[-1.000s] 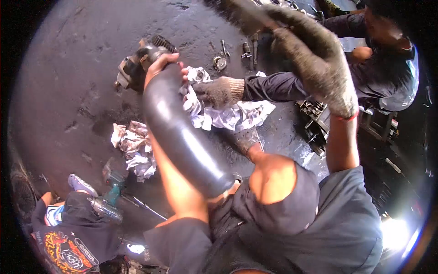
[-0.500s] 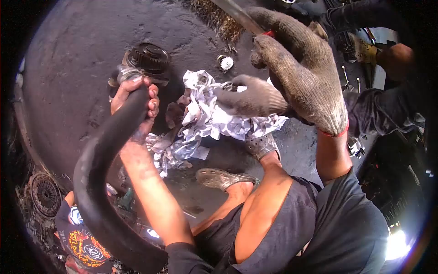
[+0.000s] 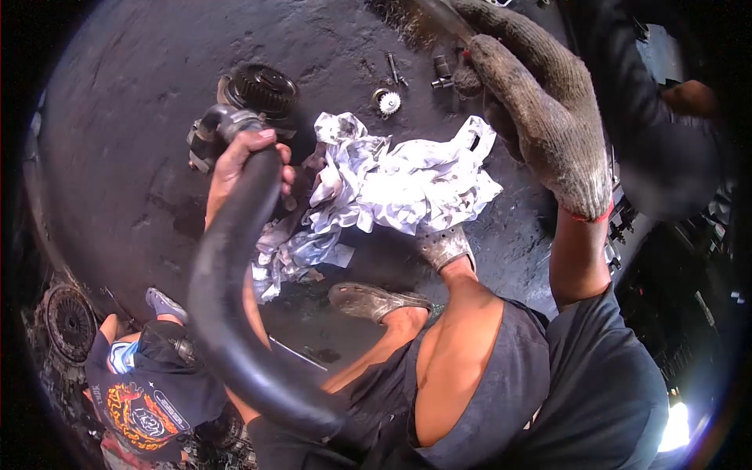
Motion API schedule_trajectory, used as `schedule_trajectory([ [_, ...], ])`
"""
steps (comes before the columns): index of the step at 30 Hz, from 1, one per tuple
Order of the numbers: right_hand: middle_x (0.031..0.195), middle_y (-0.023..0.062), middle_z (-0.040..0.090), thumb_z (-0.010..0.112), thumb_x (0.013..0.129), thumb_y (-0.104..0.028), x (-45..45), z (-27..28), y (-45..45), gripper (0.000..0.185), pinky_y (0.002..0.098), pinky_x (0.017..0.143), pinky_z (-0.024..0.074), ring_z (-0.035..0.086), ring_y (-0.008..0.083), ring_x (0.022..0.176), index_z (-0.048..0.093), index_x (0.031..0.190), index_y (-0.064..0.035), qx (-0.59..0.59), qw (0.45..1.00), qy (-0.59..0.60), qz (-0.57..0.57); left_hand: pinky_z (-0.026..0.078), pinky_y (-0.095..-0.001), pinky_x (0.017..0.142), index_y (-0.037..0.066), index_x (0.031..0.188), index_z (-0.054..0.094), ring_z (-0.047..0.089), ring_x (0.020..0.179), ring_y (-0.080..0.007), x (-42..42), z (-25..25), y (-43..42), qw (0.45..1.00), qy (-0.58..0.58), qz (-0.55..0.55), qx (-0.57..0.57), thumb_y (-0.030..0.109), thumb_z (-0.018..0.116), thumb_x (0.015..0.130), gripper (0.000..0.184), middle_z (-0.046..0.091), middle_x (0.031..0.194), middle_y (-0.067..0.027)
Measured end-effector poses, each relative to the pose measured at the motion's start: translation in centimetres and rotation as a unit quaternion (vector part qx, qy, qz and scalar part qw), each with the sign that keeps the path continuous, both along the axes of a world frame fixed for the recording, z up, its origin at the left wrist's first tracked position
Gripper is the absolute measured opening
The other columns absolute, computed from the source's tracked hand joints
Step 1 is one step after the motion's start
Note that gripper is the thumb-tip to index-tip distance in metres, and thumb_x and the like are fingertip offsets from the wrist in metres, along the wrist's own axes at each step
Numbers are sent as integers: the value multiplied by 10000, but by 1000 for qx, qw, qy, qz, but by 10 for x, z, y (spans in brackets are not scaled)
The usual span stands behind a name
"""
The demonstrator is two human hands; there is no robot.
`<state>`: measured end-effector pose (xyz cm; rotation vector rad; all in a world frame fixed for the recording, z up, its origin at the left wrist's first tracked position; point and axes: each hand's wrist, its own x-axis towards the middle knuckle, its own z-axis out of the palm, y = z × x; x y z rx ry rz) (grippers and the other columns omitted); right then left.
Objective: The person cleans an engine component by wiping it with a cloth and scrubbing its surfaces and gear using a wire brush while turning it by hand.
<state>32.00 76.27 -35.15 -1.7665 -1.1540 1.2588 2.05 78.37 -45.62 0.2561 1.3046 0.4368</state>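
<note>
Nearest the body, a black hose point(image 3: 219, 305) was held in a curve running from seven o'clock up to ten, where its upper end was gripped by the bare left hand point(image 3: 235, 166) — fingers clamped around it. At one to two o'clock, a long, blurred tool point(image 3: 448, 19) was clasped between the thumb and fingers of the gloved right hand point(image 3: 479, 33); its kind could not be told. Crumpled white material point(image 3: 419, 188) was spread just above centre. Farther off, a small pale gear point(image 3: 389, 103) was seen at twelve — and a dark toothed part point(image 3: 266, 88) at eleven.
</note>
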Motion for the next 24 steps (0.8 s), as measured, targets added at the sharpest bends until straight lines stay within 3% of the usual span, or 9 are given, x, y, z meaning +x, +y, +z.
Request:
schedule_trajectory([
  [4, 1004, 46, 695, 608, 1035, -150, 0, 19, 1, 374, 230, 727, 509, 616, 76, 850, 599, 1352, 50, -89, 996, 0, 1, 557, -312, 545, 25, 941, 626, 677, 615, -198, 16, 11, -10, 996, 64, -54, 12, 310, 714, 861, 308, 662, 783, -100],
  [8, 1015, 44, 694, 594, 1047, -157, 6, -6, -5, 381, 224, 699, 507, 618, 80, 834, 589, 1366, 50, 17, 999, 7, 36, 571, -330, 545, 3, 950, 639, 693, 633, -206, 18, 5, -18, 996, 62, -49, 31, 314, 723, 843, 340, 661, 778, -102],
  [11, 1006, 103, 716, 632, 1000, -180, 7, -27, -2, 355, 281, 738, 545, 671, 118, 844, 632, 1287, 29, 35, 996, 75, 39, 562, -324, 569, 0, 923, 645, 685, 616, -204, 22, 11, -21, 991, 84, -96, 26, 309, 705, 850, 323, 668, 787, -110],
  [13, 990, 16, 720, 637, 1030, -227, -7, -17, 6, 367, 177, 537, 456, 638, 31, 758, 634, 1349, -47, -26, 992, 116, 31, 567, -335, 656, 6, 954, 671, 684, 661, -213, 22, 18, -16, 985, 77, -155, 13, 333, 700, 857, 342, 678, 848, -110],
  [14, 1029, 27, 721, 639, 1029, -228, -3, -31, 12, 370, 200, 622, 508, 657, 60, 813, 630, 1350, -44, 19, 993, 70, 94, 575, -358, 757, 35, 983, 716, 687, 748, -229, -4, -14, -32, 974, 8, -186, 129, 358, 708, 852, 349, 678, 907, -106],
  [16, 1127, 64, 712, 643, 1025, -229, -12, -61, 18, 374, 288, 845, 552, 667, 125, 983, 614, 1346, -39, 91, 985, 34, 142, 579, -375, 833, 41, 925, 755, 695, 803, -259, -13, -57, -44, 971, 113, -165, 132, 351, 703, 853, 322, 680, 906, -110],
  [19, 1170, 243, 695, 572, 1025, -246, -33, -27, 32, 414, 401, 936, 534, 709, 333, 1080, 573, 1377, -29, -56, 975, 123, 174, 608, -458, 559, -36, 1020, 635, 692, 644, -318, 15, -25, -36, 999, 25, -13, 34, 157, 711, 858, 263, 667, 776, -177],
  [21, 1163, 254, 694, 547, 1029, -286, -41, -26, 36, 458, 417, 941, 528, 699, 367, 1082, 543, 1399, -15, -9, 971, 139, 195, 622, -471, 621, -25, 1169, 582, 709, 768, -309, 21, -16, -34, 999, 38, -6, -7, 129, 744, 836, 401, 682, 978, -163],
  [24, 1147, 245, 697, 555, 1029, -269, -52, -31, 32, 448, 417, 923, 534, 702, 359, 1057, 543, 1390, -4, 50, 968, 145, 198, 627, -439, 737, -11, 1336, 504, 710, 900, -286, 26, -19, -46, 998, 51, 4, 40, 135, 755, 836, 579, 648, 1177, -162],
])
